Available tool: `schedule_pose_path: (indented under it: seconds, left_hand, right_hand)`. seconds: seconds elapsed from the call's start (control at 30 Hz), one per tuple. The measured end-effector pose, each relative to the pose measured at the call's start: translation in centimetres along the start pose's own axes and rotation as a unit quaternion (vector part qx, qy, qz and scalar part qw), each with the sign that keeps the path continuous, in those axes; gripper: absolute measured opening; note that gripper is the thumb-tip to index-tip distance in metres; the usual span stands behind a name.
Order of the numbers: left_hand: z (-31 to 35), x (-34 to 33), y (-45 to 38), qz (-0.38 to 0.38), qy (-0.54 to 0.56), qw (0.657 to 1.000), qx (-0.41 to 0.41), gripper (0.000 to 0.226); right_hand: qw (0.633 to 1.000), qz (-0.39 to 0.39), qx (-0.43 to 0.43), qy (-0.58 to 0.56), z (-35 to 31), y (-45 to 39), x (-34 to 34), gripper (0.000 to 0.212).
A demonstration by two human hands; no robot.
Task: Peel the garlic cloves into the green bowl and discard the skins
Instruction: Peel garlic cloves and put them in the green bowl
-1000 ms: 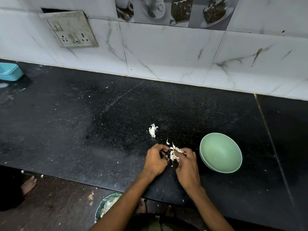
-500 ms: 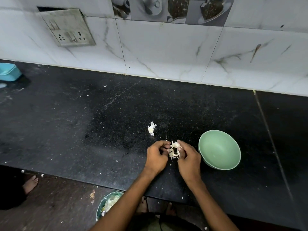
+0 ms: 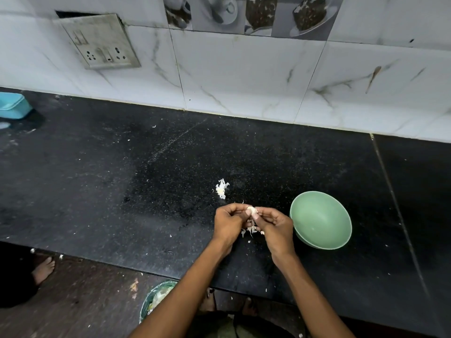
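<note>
While pinched between both hands, garlic clove [image 3: 251,211] lengthwise left-right

bowl [image 3: 321,219]: we see a plain pale green, no pattern
garlic clove [image 3: 251,211]: we make it creamy white
skins [image 3: 222,188]: white with a yellowish spot
counter [image 3: 122,179]: black, finely speckled with white
wall tiles [image 3: 244,76]: white marble look, grey and brown veins
picture tiles [image 3: 244,13]: grey cups and cakes
box [image 3: 13,105]: light blue
switch plate [image 3: 100,41]: dull grey-beige
</note>
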State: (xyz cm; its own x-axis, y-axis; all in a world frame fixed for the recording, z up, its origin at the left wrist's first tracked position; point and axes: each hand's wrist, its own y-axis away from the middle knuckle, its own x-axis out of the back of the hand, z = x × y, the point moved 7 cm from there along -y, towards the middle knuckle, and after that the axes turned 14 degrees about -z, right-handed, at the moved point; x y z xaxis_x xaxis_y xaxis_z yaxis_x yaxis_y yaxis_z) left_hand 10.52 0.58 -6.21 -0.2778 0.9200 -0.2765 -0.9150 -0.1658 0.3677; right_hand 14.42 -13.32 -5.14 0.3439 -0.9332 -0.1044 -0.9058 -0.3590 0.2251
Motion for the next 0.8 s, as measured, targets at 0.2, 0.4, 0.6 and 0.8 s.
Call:
schedule_pose_path:
  seconds: [0.2,0.4,0.6,0.8]
  left_hand:
    - [0.5,0.0,0.0,-0.016,-0.047,0.999,0.003,0.005]
    - [0.3,-0.1,0.4,0.007,0.020,1.000,-0.004,0.005]
    - [0.2,-0.2,0.8,0.034,0.109,0.993,0.009,0.006]
    - [-0.3,-0.3,0.8,0.053,0.107,0.993,0.025,0.023]
  right_hand:
    - [0.997,-0.026,-0.006,0.077,-0.4,-0.6,0.3,0.008]
    - [1.000,0.001,-0.020,0.007,-0.6,-0.6,0.0,0.008]
    - [0.999,-0.027,-0.023,-0.036,-0.6,-0.3,-1.1,0.007]
    - [0.998,0.013,-0.015,-0.056,-0.7,0.2,-1.1,0.016]
